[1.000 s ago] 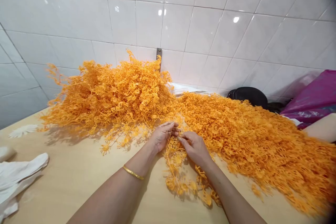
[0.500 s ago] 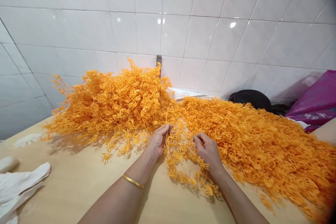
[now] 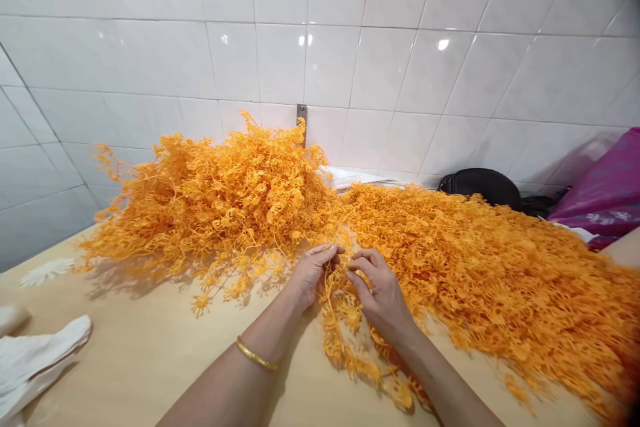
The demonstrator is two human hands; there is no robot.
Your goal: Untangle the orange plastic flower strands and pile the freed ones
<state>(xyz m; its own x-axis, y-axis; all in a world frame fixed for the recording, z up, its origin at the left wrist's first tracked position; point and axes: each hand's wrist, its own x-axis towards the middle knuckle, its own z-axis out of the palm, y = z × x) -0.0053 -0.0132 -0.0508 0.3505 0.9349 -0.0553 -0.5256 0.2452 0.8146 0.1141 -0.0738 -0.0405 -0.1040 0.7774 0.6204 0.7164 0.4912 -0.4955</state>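
Note:
Between my hands hangs a strand of orange artificial flowers [image 3: 345, 347], its lower loop lying on the wooden table. My left hand [image 3: 315, 273], below a gold bangle [image 3: 256, 353], pinches the strand near its top. My right hand [image 3: 377, 287] is close by on the right, thumb and forefinger bent toward the same spot; whether its fingertips grip a stem is too small to make out. A tall heap of orange artificial flower sprays [image 3: 235, 193] stands behind on the left. A broader, flatter heap [image 3: 490, 267] spreads along the right.
White cloth gloves [image 3: 40, 360] lie at the table's left, with a white flower-like piece [image 3: 47, 271] beyond them. Against the tiled wall [image 3: 280, 60] are a black case [image 3: 480, 187] and a purple bag [image 3: 600, 187]. A dark metal bracket [image 3: 301, 123] is fixed to the wall.
My right hand has moved left, closer to my left hand. The hanging strand has drawn narrower and its lower end has shifted down toward me.

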